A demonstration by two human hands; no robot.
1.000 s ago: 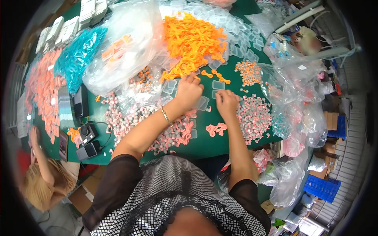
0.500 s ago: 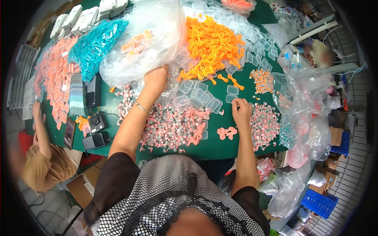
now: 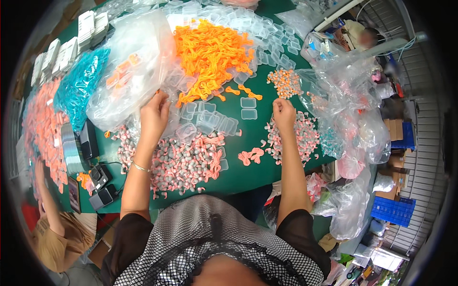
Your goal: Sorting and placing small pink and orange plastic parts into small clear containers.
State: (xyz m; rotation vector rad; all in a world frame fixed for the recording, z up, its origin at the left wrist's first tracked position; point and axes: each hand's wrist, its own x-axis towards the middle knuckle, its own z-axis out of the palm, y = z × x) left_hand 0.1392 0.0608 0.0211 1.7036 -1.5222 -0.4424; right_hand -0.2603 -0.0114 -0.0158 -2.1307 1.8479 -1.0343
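Note:
My left hand (image 3: pixel 155 114) is closed at the lower edge of a large clear plastic bag (image 3: pixel 136 43); what its fingertips pinch is too small to make out. Below it spreads a heap of small pink-and-grey plugs (image 3: pixel 183 164). My right hand (image 3: pixel 285 114) has its fingers drawn together between a pile of orange-and-grey plugs (image 3: pixel 285 82) and a second pink-and-grey pile (image 3: pixel 303 136); anything inside them is hidden. Two clear plastic boxes (image 3: pixel 248 114) lie left of it, with bundled pink cords (image 3: pixel 250 155) nearer me. More clear boxes (image 3: pixel 207 119) overlap between my hands.
Bundled orange cords (image 3: pixel 210 57) are heaped at the far middle. To the left are a teal bag (image 3: pixel 81 88), orange packets (image 3: pixel 45 124) and black devices (image 3: pixel 102 196). Crumpled clear bags (image 3: pixel 353 109) crowd the right edge. Another person's arm (image 3: pixel 47 205) reaches in at far left.
My right hand has left the two clear boxes and moved right and away, to the orange-and-grey pile. My left hand stays by the large bag. The whole view has shifted.

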